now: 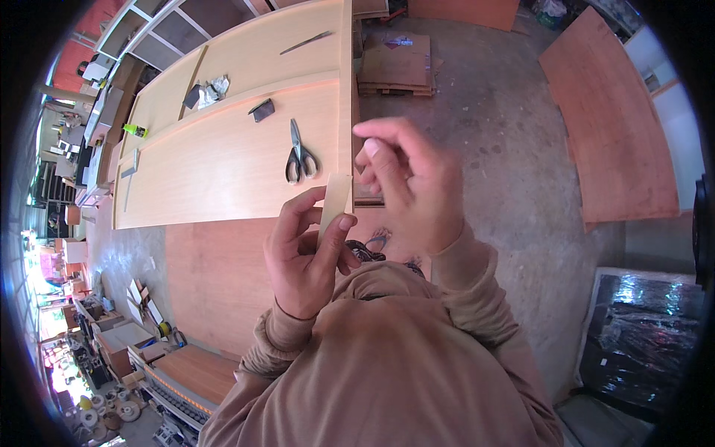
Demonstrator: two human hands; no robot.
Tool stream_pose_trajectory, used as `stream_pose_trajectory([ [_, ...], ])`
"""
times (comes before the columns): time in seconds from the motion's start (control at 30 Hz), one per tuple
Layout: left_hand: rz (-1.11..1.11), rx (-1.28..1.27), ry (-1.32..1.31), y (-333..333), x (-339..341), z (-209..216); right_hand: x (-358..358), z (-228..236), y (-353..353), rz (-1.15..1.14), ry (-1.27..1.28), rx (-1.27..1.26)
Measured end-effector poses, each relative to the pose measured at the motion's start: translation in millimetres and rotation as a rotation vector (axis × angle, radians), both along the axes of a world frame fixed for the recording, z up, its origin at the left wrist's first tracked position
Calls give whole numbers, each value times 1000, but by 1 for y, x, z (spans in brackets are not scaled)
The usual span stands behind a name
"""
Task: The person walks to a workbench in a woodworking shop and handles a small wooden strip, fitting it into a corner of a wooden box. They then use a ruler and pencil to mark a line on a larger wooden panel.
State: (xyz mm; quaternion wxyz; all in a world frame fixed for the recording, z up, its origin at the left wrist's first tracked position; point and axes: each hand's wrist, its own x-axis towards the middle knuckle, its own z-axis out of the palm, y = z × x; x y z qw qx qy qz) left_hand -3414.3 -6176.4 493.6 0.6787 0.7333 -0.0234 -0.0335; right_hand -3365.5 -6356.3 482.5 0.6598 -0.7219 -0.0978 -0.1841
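My left hand [305,257] grips a pale, wood-coloured strip [337,201] between thumb and fingers, at the near right corner of a light wooden panel [216,175]. The strip stands up from the hand toward the panel's edge. My right hand [413,186] is raised just right of that corner, index finger stretched out and the other fingers bent. Nothing shows in it, and it is slightly blurred. On the panel, close beyond my left hand, lies a pair of scissors [299,156] with dark and beige handles.
The panel also carries a dark small block [262,110], a crumpled silvery wrapper [214,91], a green bottle [135,130], a try square [129,173] and a thin metal blade [306,42]. Reddish boards [607,119] lean at right. A plastic-wrapped panel [642,335] lies lower right.
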Motion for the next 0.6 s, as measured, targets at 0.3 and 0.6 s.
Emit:
stream_pose_trajectory([
  [0.3, 121, 77, -72, -16, -32, -2, -21, 8, -24, 63, -288, -277],
  [0.6, 159, 405, -259, -22, -61, -7, -34, 12, -33, 155, -481, -542],
])
